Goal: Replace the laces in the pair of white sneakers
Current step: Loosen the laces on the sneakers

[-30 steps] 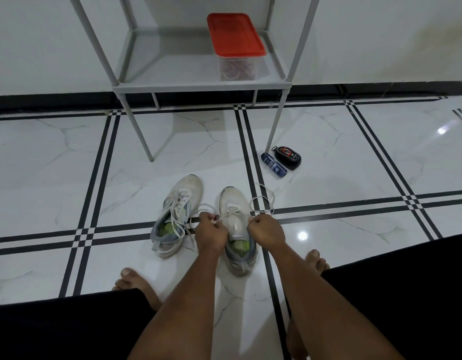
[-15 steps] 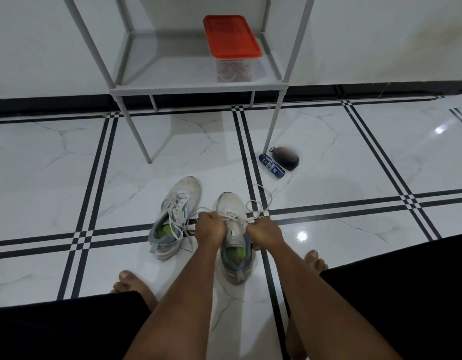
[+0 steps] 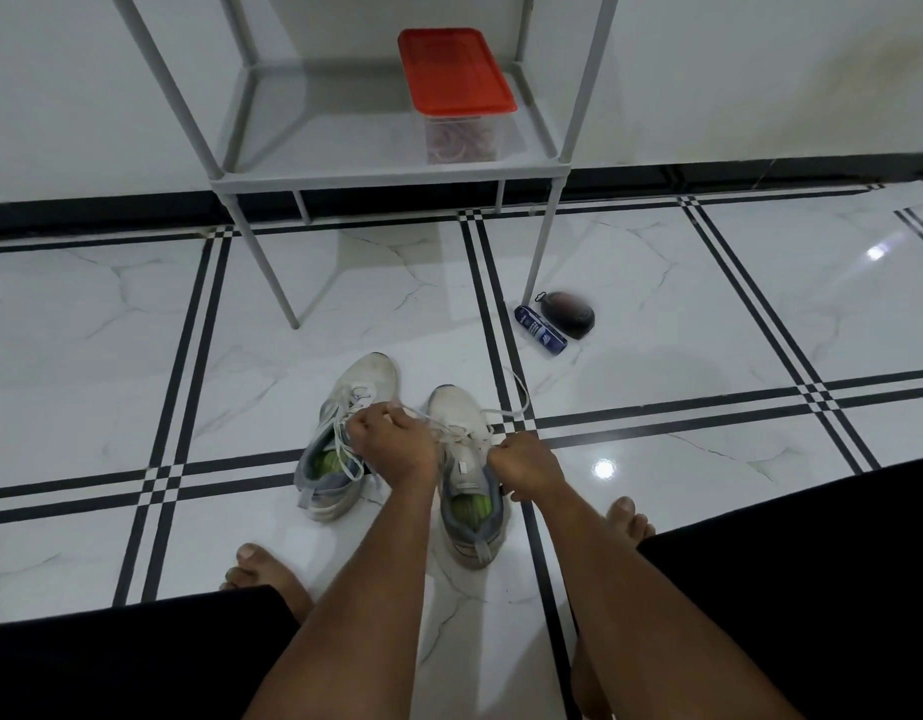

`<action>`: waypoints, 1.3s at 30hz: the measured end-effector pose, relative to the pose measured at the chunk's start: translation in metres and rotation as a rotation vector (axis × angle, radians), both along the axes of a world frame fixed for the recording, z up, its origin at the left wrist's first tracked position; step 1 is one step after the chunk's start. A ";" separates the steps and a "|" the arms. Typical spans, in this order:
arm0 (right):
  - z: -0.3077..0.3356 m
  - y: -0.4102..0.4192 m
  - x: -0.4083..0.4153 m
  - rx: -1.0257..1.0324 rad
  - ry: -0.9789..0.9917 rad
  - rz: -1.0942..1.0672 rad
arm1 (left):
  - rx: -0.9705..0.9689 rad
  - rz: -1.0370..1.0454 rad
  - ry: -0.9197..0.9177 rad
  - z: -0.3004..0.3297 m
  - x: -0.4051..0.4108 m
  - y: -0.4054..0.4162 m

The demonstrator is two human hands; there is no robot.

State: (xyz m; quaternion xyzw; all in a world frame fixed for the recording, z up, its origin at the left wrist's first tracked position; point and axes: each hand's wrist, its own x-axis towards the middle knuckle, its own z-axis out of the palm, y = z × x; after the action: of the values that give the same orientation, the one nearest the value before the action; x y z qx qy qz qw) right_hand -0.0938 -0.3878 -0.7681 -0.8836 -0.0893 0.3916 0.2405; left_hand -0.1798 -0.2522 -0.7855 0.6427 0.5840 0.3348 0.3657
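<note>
The white sneakers stand side by side on the marble-pattern tiled floor (image 3: 137,314), toes pointing away from the person, between two bare feet. The right sneaker (image 3: 467,475) sits just left of a black double tile stripe, and the left sneaker (image 3: 345,439) lies beside it, angled slightly, its lace loose over the tongue. Both show green insoles. The left hand (image 3: 397,444) is curled around a strand of the white lace (image 3: 511,407) over the gap between the shoes, and the right hand (image 3: 527,467) is fisted on the other strand at the right shoe's side; a loop of lace trails out onto the floor past the toe.

Farther back, a grey metal rack (image 3: 392,171) stands against the wall. On its lowest shelf rests a clear plastic container (image 3: 462,140) closed with a red lid (image 3: 454,70); through its wall something coiled and pinkish shows, too blurred to identify. By the rack's front right leg lie a blue tube (image 3: 541,331) and a dark oval case (image 3: 571,313), touching or nearly so.
</note>
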 end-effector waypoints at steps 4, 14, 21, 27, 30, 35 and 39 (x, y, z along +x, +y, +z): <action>0.002 0.001 -0.001 -0.001 0.006 -0.008 | 0.235 -0.331 0.192 0.003 -0.003 -0.001; -0.007 -0.003 0.002 -0.003 0.010 0.004 | 0.385 -0.560 0.435 -0.006 0.001 -0.007; -0.002 -0.003 -0.001 0.025 0.010 -0.013 | 0.325 -0.330 0.322 0.011 0.005 0.005; -0.002 -0.003 -0.002 0.044 0.014 -0.019 | 0.364 -0.928 0.794 -0.021 -0.003 -0.020; -0.003 -0.004 -0.001 0.040 0.034 -0.027 | 0.391 -0.748 0.519 -0.018 -0.003 -0.013; -0.007 -0.005 -0.001 0.033 0.031 -0.034 | 0.143 0.096 0.007 0.023 0.013 0.025; -0.008 -0.004 0.000 0.031 0.025 -0.023 | 0.237 -0.114 0.252 0.020 0.010 0.023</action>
State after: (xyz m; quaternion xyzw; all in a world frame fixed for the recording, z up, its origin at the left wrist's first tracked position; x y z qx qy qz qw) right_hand -0.0936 -0.3918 -0.7757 -0.8759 -0.0822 0.3983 0.2597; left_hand -0.1693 -0.2297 -0.7653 0.7504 0.5442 0.2969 0.2296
